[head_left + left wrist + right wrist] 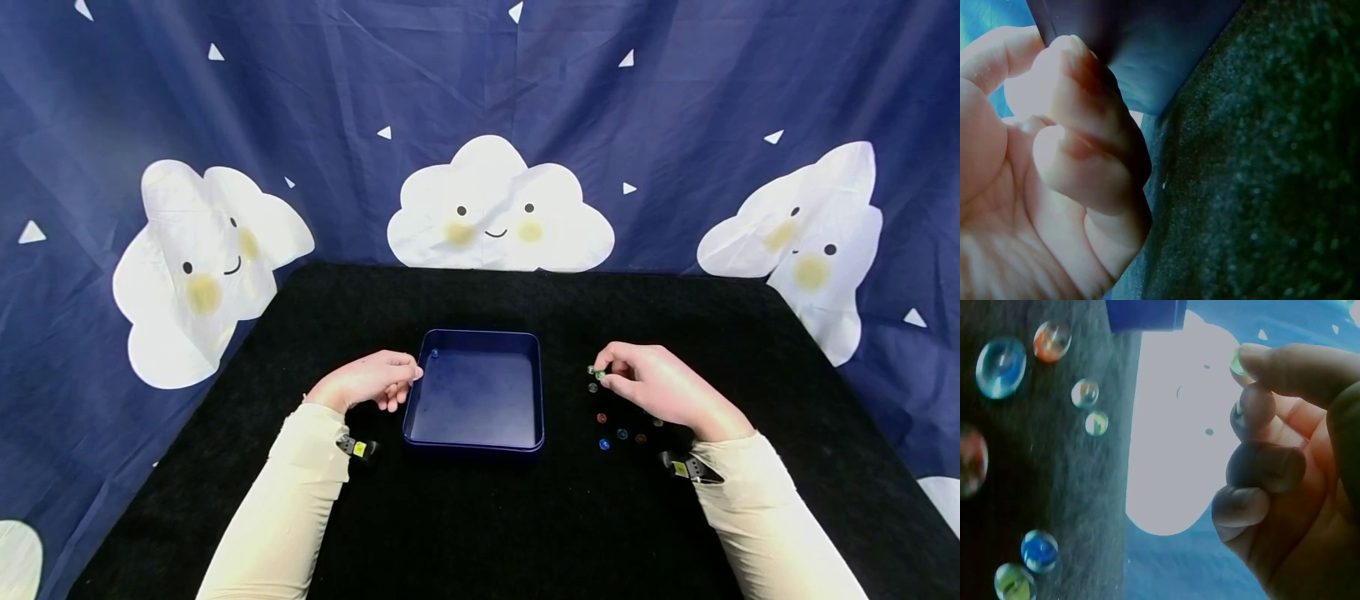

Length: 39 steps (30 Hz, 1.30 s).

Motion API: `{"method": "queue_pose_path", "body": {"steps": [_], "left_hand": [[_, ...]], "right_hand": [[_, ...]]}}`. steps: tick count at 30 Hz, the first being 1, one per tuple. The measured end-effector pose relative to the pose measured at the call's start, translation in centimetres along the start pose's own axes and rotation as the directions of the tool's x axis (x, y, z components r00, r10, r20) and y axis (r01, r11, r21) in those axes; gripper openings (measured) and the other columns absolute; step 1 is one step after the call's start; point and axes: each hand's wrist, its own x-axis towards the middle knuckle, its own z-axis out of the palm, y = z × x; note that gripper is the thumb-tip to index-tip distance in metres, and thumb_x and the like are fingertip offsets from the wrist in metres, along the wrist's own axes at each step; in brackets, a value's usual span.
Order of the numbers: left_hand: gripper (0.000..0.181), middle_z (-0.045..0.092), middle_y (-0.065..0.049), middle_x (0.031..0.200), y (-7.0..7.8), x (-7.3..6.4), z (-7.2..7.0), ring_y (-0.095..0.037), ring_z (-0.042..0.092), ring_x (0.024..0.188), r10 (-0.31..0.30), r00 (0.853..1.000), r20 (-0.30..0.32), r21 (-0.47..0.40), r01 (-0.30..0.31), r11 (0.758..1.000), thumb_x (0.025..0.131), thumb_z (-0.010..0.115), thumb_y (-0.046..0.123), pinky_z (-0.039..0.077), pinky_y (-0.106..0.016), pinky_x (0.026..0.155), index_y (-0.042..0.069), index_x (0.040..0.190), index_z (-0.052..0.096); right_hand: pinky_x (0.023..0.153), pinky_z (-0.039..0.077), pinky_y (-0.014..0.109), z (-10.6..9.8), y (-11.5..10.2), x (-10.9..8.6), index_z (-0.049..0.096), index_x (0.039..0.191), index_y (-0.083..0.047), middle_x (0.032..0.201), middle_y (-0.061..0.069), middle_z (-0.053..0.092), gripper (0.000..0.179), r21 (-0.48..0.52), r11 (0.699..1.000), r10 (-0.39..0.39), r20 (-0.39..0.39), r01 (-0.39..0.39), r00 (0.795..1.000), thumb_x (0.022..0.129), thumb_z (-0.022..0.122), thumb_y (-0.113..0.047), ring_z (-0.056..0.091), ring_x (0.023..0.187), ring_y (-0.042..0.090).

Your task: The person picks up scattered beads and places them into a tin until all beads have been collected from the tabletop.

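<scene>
A black cloth [562, 533] is backed by a blue curtain [337, 83] printed with smiling clouds. Near the right hand [663, 385], loose glass marbles [604, 444] are scattered on the cloth, and part of that area is blocked from view by the hand. A green marble [600, 376] is pinched narrowly between right thumb and forefinger, above the cloth. In the blue tray [480, 392], a blue marble [435, 354] is contained near the far left corner; the tray's left rim is gripped by the left hand [375, 379].
</scene>
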Motion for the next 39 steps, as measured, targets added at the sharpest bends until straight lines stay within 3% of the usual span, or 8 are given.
{"method": "queue_pose_path", "body": {"steps": [8,16,26,32,39], "left_hand": [[0.032,0.058,-0.010,0.067,0.1,-0.1,0.0,-0.022,0.055,0.054,-0.004,1.000,0.003,-0.004,0.004,1.000,0.098,0.059,0.027,0.048,-0.029,0.051,-0.001,0.082,0.057],[0.031,0.059,-0.010,0.067,0.2,-0.3,0.0,-0.022,0.056,0.054,-0.005,1.000,0.002,0.001,0.005,1.000,0.098,0.058,0.027,0.048,-0.029,0.051,0.001,0.082,0.056],[0.031,0.059,-0.009,0.067,0.1,-0.3,0.1,-0.022,0.056,0.054,-0.003,1.000,0.002,0.004,0.003,1.000,0.098,0.057,0.028,0.048,-0.030,0.051,0.001,0.082,0.057],[0.032,0.059,-0.010,0.067,0.1,-0.2,0.1,-0.022,0.056,0.054,0.003,1.000,0.002,0.007,-0.003,1.000,0.098,0.057,0.028,0.048,-0.030,0.051,0.001,0.082,0.056],[0.030,0.059,-0.009,0.067,0.3,-0.3,0.1,-0.022,0.056,0.054,0.000,1.000,0.000,0.012,0.000,1.000,0.098,0.057,0.027,0.048,-0.030,0.051,0.002,0.082,0.056]], "right_hand": [[0.069,0.048,0.028,0.4,-1.8,0.4,0.067,0.103,-0.026,0.074,-0.016,0.057,0.018,-0.005,0.998,-0.070,0.003,0.070,0.998,0.093,0.071,-0.011,0.054,0.064,0.003],[0.068,0.051,0.028,1.3,-3.7,0.6,0.066,0.106,-0.023,0.072,-0.016,0.056,0.017,0.035,0.995,-0.093,0.046,0.092,0.995,0.094,0.071,-0.012,0.061,0.060,0.002],[0.071,0.050,0.028,3.0,-5.3,0.9,0.068,0.105,-0.023,0.072,-0.019,0.052,0.016,0.023,0.986,-0.169,0.049,0.168,0.984,0.093,0.072,-0.014,0.053,0.066,0.003],[0.078,0.049,0.030,4.2,-5.9,1.0,0.068,0.107,-0.024,0.073,-0.021,0.053,0.015,0.025,0.982,-0.190,0.099,0.188,0.977,0.095,0.070,-0.017,0.050,0.063,-0.001],[0.069,0.049,0.026,4.8,-6.0,1.0,0.067,0.105,-0.027,0.070,-0.019,0.051,0.016,0.036,0.984,-0.175,0.104,0.173,0.979,0.094,0.071,-0.017,0.048,0.060,0.000]]}}
